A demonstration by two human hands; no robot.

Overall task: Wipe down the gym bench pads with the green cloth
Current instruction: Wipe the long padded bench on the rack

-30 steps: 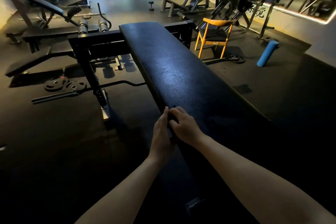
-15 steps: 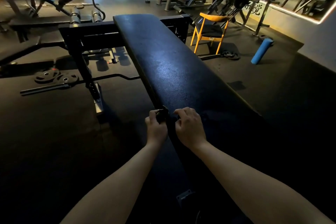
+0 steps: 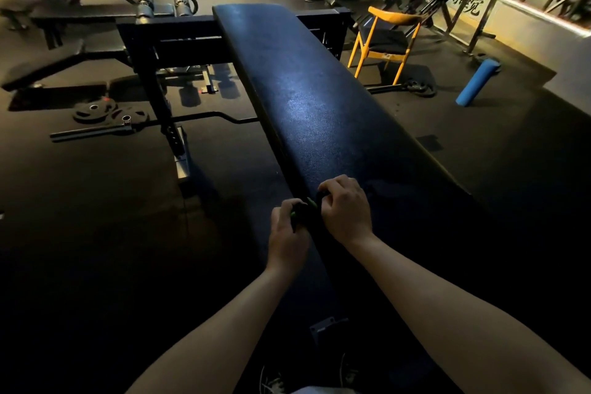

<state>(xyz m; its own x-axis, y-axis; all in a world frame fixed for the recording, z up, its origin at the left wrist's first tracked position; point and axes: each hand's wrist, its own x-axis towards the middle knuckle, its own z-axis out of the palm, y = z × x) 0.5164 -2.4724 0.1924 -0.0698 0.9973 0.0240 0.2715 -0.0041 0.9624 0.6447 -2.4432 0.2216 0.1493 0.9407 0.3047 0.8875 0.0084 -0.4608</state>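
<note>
Green cloth (image 3: pixel 309 202) (gripped) — pad (image 3: pixel 307 99) runs away.

— What do we see of ourselves?

— A left forearm (image 3: pixel 224 323) and a right forearm (image 3: pixel 447 307), both unsleeved from the frame's bottom edge up to the wrist. Each ends in a bare grip: our left grip (image 3: pixel 287 230) and our right grip (image 3: pixel 347 209).

— And what are we wearing?

— At the very bottom we make out a pale strip of fabric (image 3: pixel 319 390). Beside it is what may be a dark shoe with light trim (image 3: pixel 271 382), too dim to tell more.
</note>
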